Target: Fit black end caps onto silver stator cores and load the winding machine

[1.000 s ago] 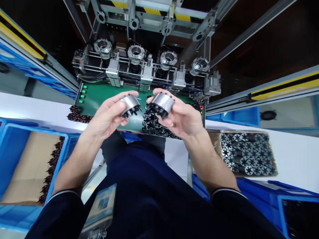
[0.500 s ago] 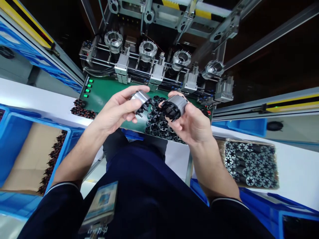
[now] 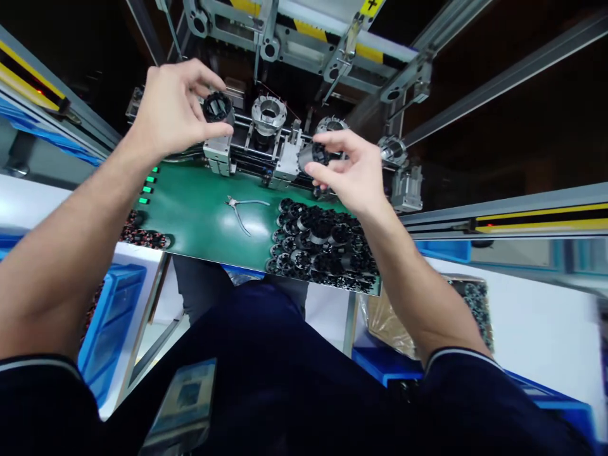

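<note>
My left hand [image 3: 173,111] has its thumb and fingers round a motor stator core [image 3: 218,109] with a black toothed insulator. The core is held at the leftmost fixture of the machine; whether it touches the fixture is hidden. A second stator core [image 3: 308,158], grey-sided with black prongs, is pinched between thumb and fingers of my right hand [image 3: 351,168]. That one is tilted in front of the machine's fixture row. Nearest between the hands stands a round metal fixture [image 3: 269,117]; another fixture [image 3: 332,125] is partly behind my right fingers.
On the green mat [image 3: 204,221] lie cutting pliers [image 3: 242,212], with many stator cores [image 3: 323,247] heaped to their right. Red-and-black parts [image 3: 142,237] are at the mat's left edge. Yellow-striped posts [image 3: 546,218] flank the machine; blue bins [image 3: 114,316] stand at the sides.
Both hands have moved forward from above the mat to the machine, each with its stator core. My left hand has gone up and left. The pliers have come into view on the mat.
</note>
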`<action>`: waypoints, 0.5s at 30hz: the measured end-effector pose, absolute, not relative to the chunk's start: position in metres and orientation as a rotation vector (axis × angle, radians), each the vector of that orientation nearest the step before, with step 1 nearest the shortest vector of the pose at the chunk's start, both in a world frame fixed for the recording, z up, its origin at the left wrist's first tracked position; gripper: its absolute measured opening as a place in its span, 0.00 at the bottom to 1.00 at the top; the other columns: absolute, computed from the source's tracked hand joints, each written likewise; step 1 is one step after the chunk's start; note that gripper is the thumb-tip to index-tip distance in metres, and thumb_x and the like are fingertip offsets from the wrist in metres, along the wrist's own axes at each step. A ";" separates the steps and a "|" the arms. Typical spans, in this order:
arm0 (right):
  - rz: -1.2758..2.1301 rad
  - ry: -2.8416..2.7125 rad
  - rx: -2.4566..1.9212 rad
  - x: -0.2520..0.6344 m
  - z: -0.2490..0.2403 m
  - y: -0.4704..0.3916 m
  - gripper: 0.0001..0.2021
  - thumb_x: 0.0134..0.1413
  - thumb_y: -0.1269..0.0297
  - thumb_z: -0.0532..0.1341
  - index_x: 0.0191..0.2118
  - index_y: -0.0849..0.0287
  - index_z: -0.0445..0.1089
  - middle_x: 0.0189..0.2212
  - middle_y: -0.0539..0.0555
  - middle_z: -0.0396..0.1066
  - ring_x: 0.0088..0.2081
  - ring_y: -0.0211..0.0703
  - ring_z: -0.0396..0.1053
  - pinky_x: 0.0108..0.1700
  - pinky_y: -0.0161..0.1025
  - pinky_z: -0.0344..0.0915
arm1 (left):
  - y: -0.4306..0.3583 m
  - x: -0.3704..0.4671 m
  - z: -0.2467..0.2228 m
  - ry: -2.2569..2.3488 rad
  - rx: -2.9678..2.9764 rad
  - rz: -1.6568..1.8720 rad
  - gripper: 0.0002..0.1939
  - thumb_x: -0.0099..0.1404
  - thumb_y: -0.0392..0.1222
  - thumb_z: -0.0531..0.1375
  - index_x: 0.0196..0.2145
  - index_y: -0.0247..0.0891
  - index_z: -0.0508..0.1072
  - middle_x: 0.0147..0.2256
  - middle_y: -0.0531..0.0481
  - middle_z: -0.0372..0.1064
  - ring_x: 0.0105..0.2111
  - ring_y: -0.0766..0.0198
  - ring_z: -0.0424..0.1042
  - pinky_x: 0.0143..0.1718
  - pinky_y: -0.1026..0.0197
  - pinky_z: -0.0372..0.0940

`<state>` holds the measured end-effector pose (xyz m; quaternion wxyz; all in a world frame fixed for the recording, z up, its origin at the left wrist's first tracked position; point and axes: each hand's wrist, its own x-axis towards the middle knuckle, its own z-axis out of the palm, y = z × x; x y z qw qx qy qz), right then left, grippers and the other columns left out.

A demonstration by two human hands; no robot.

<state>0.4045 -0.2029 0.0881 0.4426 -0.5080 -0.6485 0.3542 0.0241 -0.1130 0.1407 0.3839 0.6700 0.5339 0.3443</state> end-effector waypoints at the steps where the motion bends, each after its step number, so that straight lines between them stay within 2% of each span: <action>1: 0.829 -1.641 -1.270 0.405 0.079 -0.188 0.42 0.55 0.27 0.85 0.66 0.47 0.84 0.62 0.62 0.84 0.38 0.50 0.87 0.37 0.48 0.84 | -0.099 0.024 0.133 1.348 1.702 0.861 0.37 0.62 0.64 0.89 0.58 0.43 0.86 0.34 0.65 0.76 0.47 0.62 0.73 0.72 0.53 0.63; 4: 0.711 -1.687 -1.310 0.401 0.051 -0.155 0.43 0.56 0.26 0.83 0.68 0.49 0.83 0.67 0.67 0.84 0.41 0.54 0.89 0.43 0.53 0.87 | -0.076 0.028 0.106 1.334 1.501 0.839 0.36 0.65 0.73 0.85 0.54 0.43 0.86 0.29 0.66 0.71 0.49 0.62 0.69 0.77 0.49 0.58; 6: 0.661 -1.732 -1.355 0.398 0.034 -0.142 0.43 0.57 0.25 0.82 0.64 0.54 0.84 0.64 0.69 0.85 0.44 0.57 0.90 0.50 0.57 0.89 | -0.074 0.030 0.093 1.367 1.296 0.820 0.34 0.68 0.73 0.82 0.52 0.41 0.86 0.30 0.64 0.72 0.52 0.62 0.68 0.78 0.48 0.57; 8: 0.631 -1.802 -1.385 0.398 0.024 -0.135 0.43 0.57 0.24 0.81 0.62 0.58 0.84 0.61 0.69 0.86 0.46 0.60 0.90 0.55 0.60 0.89 | -0.077 0.029 0.089 1.386 1.231 0.825 0.31 0.70 0.68 0.83 0.53 0.40 0.87 0.32 0.63 0.75 0.53 0.62 0.69 0.79 0.48 0.57; 11: 0.615 -1.839 -1.409 0.403 0.022 -0.131 0.44 0.58 0.23 0.80 0.64 0.55 0.83 0.63 0.69 0.85 0.46 0.59 0.90 0.54 0.59 0.89 | -0.078 0.020 0.085 1.347 1.393 0.863 0.28 0.67 0.56 0.88 0.55 0.40 0.88 0.30 0.66 0.75 0.48 0.62 0.71 0.77 0.51 0.61; 13: 0.612 -1.834 -1.440 0.405 0.027 -0.131 0.45 0.58 0.20 0.79 0.63 0.53 0.83 0.61 0.67 0.86 0.43 0.58 0.89 0.54 0.60 0.89 | -0.075 0.013 0.079 1.270 1.531 0.865 0.29 0.59 0.47 0.92 0.52 0.38 0.89 0.27 0.67 0.73 0.44 0.64 0.72 0.75 0.55 0.65; 15: 0.617 -1.849 -1.469 0.404 0.033 -0.131 0.46 0.53 0.17 0.79 0.60 0.53 0.84 0.54 0.64 0.87 0.42 0.59 0.87 0.57 0.63 0.89 | -0.073 0.008 0.069 1.175 1.662 0.857 0.33 0.48 0.42 0.95 0.48 0.35 0.90 0.28 0.67 0.74 0.43 0.64 0.73 0.72 0.58 0.68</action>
